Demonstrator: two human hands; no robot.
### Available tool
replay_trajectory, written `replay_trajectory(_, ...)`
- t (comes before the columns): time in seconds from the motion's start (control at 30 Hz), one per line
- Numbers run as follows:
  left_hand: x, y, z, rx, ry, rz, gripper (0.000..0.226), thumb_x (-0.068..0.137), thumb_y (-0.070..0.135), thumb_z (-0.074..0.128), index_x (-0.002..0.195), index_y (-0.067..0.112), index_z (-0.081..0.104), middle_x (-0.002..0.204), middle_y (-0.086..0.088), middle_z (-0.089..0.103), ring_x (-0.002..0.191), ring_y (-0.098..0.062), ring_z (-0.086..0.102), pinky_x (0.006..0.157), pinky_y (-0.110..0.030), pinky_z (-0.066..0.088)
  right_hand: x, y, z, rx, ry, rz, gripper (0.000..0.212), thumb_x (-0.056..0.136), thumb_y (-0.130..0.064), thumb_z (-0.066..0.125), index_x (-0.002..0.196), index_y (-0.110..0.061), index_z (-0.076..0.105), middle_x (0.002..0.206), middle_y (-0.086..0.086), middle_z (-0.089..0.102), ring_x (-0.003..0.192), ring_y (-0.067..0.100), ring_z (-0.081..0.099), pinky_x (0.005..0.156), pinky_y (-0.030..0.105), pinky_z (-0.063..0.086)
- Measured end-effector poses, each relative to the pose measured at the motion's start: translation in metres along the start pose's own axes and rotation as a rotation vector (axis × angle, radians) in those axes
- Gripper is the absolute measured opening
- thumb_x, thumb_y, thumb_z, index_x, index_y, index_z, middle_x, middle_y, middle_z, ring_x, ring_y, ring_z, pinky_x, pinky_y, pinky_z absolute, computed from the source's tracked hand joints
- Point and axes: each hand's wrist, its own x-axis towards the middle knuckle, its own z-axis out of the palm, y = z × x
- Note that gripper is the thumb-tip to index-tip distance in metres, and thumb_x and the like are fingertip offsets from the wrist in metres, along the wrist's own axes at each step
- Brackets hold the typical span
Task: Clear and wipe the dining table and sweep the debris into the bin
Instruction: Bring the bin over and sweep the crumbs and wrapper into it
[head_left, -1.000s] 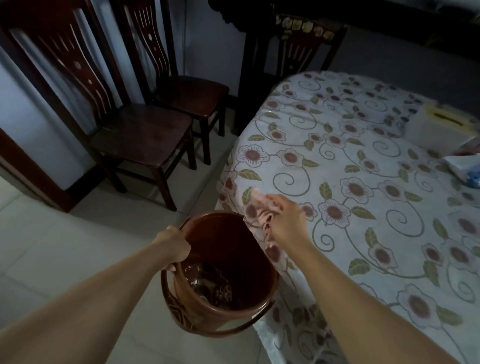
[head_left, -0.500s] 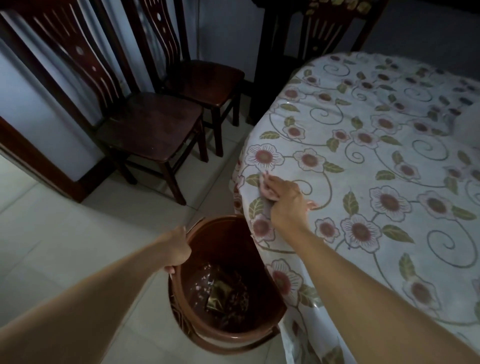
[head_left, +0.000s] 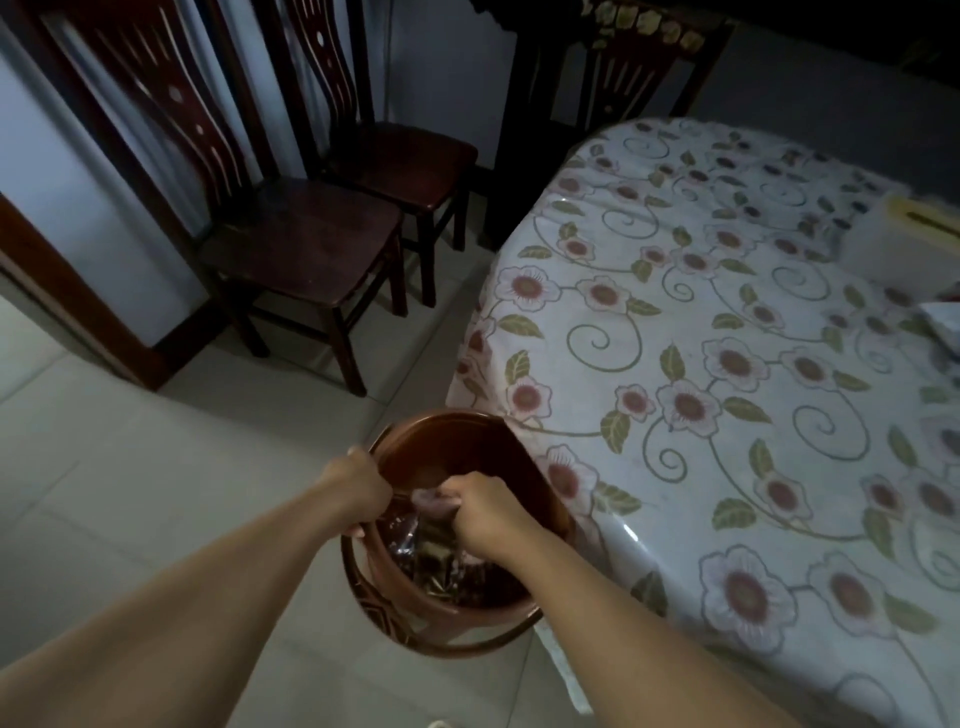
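Brown plastic, the bin (head_left: 415, 618) hung off the floor tiles beside the near edge of the worktop (head_left: 727, 467), and from the head view I judged it to be carried wholly by my left hand (head_left: 358, 486), whose fingers were curled over the rim on the side away from the worktop. My right hand (head_left: 480, 512) sat over the bin's mouth, knuckles up, fingers bunched round a pale pink wiping cloth (head_left: 431, 500) of which only a fold showed; I couldn't tell how much of it hung below. Dark wrappers and scraps (head_left: 436, 561) lay in the bottom of the bin. Its loose bail handle (head_left: 467, 644) drooped under the near side.

From here, I reckoned the main hazard was the cloth: if the right hand's fingers slackened while shaking debris off, the cloth itself could drop in among the rubbish. A one-sided hold on the rim also looked tippy to me; the bin was already canted, and a jolt could spill scraps onto the tiles. The glossy flowered cover (head_left: 597, 545) draped just beside the bin's wall, so a swing might snag and drag it, along with the tissue box (head_left: 914, 234) at the far right.

Two dark wooden chairs (head_left: 291, 249) stood against the wall, well apart from all this.
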Motion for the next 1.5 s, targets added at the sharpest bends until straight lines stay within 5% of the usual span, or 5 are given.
replay_trajectory(0.3, -0.025, -0.067, 0.016, -0.078, 0.011, 0.021, 0.034, 0.088, 0.004, 0.041, 0.122, 0.001, 0.040, 0.110, -0.021, 0.053, 0.063, -0.028, 0.060, 0.033, -0.025, 0.044, -0.039, -0.010, 0.038, 0.409, 0.031, 0.103, 0.022, 0.088, -0.008, 0.044, 0.086, -0.013, 0.065, 0.095, 0.012, 0.067, 0.085, 0.022, 0.063, 0.073, 0.031, 0.048)
replay_trajectory(0.63, -0.012, -0.111, 0.085, -0.142, -0.014, -0.028, 0.028, 0.085, 0.006, 0.046, 0.113, 0.005, 0.041, 0.078, -0.010, 0.046, 0.055, -0.024, 0.056, 0.033, -0.026, 0.042, -0.030, 0.044, 0.110, -0.032, 0.091, 0.304, 0.027, 0.093, -0.018, 0.044, 0.116, -0.009, 0.055, 0.114, 0.012, 0.061, 0.104, 0.032, 0.058, 0.079, 0.032, 0.043)
replay_trajectory(0.97, 0.039, -0.173, 0.192, -0.187, 0.013, -0.149, 0.037, 0.088, 0.026, 0.049, 0.116, 0.004, 0.038, 0.113, -0.028, 0.054, 0.101, -0.045, 0.058, 0.086, -0.046, 0.052, 0.022, 0.118, 0.201, 0.273, 0.170, 0.296, 0.047, 0.092, -0.044, 0.045, 0.096, -0.002, 0.066, 0.078, 0.005, 0.062, 0.085, 0.027, 0.061, 0.068, 0.025, 0.036)
replay_trajectory(1.2, 0.092, -0.225, 0.273, -0.201, 0.015, -0.224, 0.024, 0.087, 0.014, 0.041, 0.110, 0.008, 0.038, 0.110, -0.023, 0.055, 0.097, -0.042, 0.056, 0.074, -0.040, 0.045, 0.079, 0.169, 0.272, 0.319, -0.002, 0.292, 0.059, 0.094, -0.054, 0.024, 0.117, -0.015, 0.062, 0.114, 0.006, 0.067, 0.109, 0.026, 0.059, 0.093, 0.032, 0.043)
replay_trajectory(1.5, 0.143, -0.261, 0.329, -0.226, 0.062, -0.249, 0.024, 0.090, 0.023, 0.044, 0.110, 0.009, 0.039, 0.108, -0.022, 0.056, 0.097, -0.042, 0.057, 0.078, -0.043, 0.048, 0.128, 0.228, 0.343, 0.298, -0.038, 0.454, 0.042, 0.095, -0.033, 0.042, 0.107, 0.002, 0.062, 0.105, 0.016, 0.067, 0.092, 0.032, 0.063, 0.076, 0.031, 0.047)
